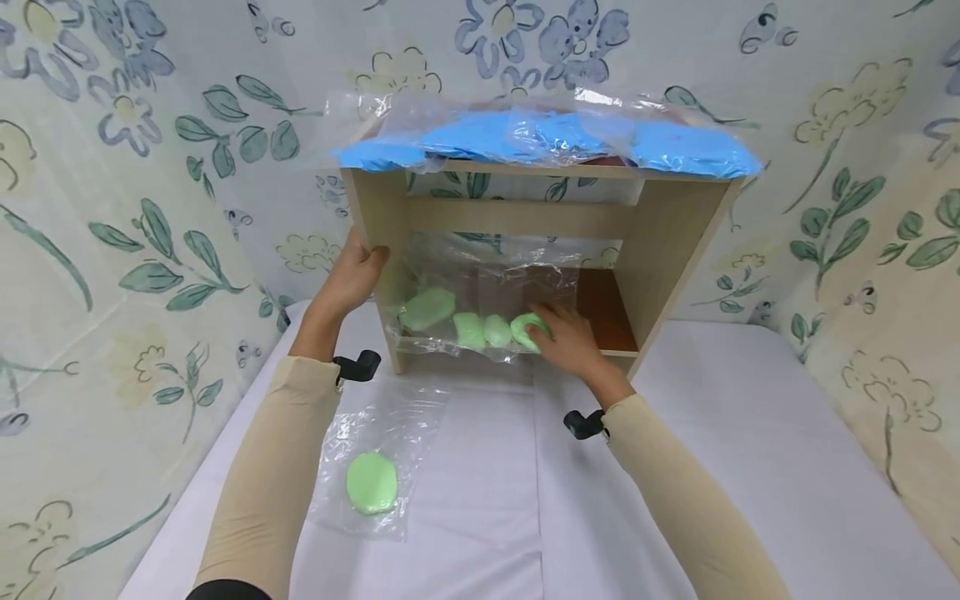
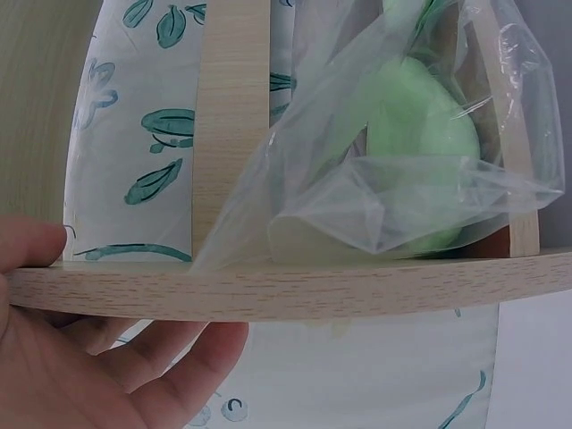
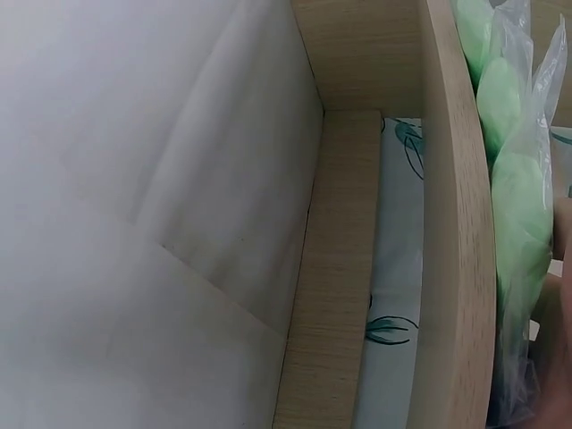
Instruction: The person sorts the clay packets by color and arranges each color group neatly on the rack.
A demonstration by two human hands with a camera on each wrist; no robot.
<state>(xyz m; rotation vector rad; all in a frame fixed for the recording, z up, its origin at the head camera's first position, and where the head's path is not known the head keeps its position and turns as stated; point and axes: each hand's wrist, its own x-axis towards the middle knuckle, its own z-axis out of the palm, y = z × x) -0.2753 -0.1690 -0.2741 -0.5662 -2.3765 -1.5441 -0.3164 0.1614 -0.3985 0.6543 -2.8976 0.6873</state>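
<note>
A small wooden shelf unit (image 1: 682, 242) stands on the white cloth. My left hand (image 1: 358, 268) grips the front edge of its left side panel, thumb inside and fingers outside, also in the left wrist view. Inside the lower compartment, a clear plastic bag (image 1: 495, 283) with several pale green lumps (image 1: 471, 331) in a row lies along the front board. My right hand (image 1: 567, 335) holds the rightmost green lump (image 1: 521, 332) through the bag, just behind that board. In the right wrist view, the bagged lumps (image 3: 521, 214) press close to the board; most of the hand is out of frame.
Another clear bag with a round green piece (image 1: 371, 483) lies flat on the cloth in front of the shelf, near my left forearm. Blue sheets in clear plastic (image 1: 540, 137) cover the shelf's top. A floral curtain (image 1: 187, 208) surrounds the back and sides.
</note>
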